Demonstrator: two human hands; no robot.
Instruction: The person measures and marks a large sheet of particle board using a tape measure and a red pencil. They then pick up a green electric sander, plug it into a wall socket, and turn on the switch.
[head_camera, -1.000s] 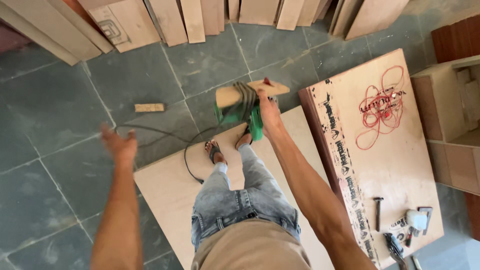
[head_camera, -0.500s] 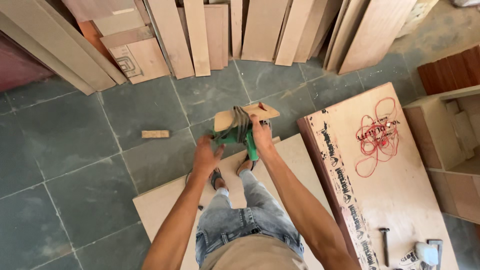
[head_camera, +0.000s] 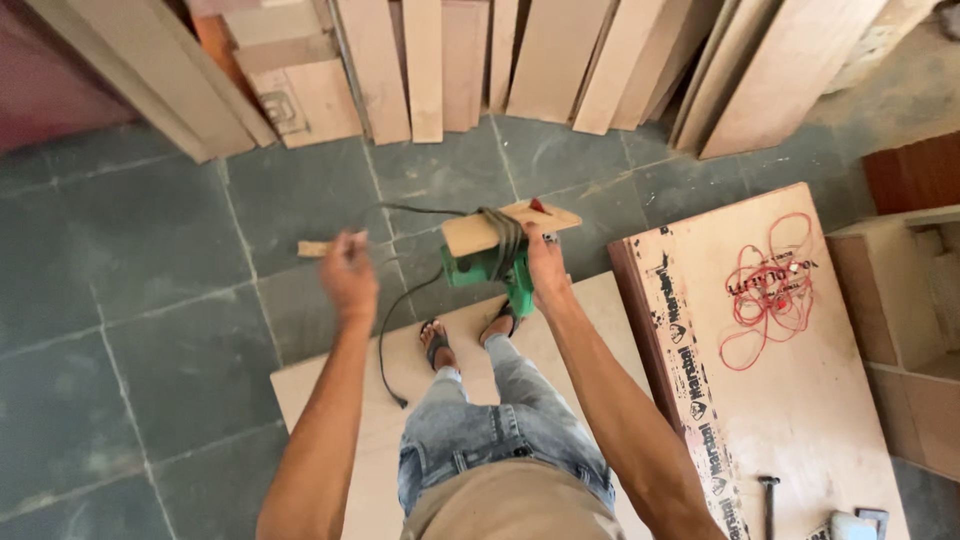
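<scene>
Right hand (head_camera: 545, 265) grips the green power tool (head_camera: 495, 268), fingers clenched on its plastic body; the tool is held in the air in front of the person, above the feet and the pale sheet they stand on. A flat tan wood board (head_camera: 505, 226) sits on top of the tool, with black cord (head_camera: 500, 235) wound around both in several loops. One loose length of the cord runs left to the left hand (head_camera: 348, 272), whose fingers are pinched on it at about tool height; another length hangs down in a curve to the plug end near the left foot. Half a second ago the left hand was right at the tool beside the right one; now it is well apart to the left with the cord drawn out, and the right hand holds the tool much as before. Underfoot is a smooth pale plywood sheet (head_camera: 330, 400) on the grey-green stone tile floor (head_camera: 160, 300). To the right lies a thicker plywood panel (head_camera: 800, 400) with a dark edge, a tangle of thin red wire (head_camera: 770, 290) on it and a hammer (head_camera: 768, 500) near its lower end. A small wood offcut (head_camera: 315, 248) lies on the tiles, and plain planks (head_camera: 560, 60) lean along the far side.
</scene>
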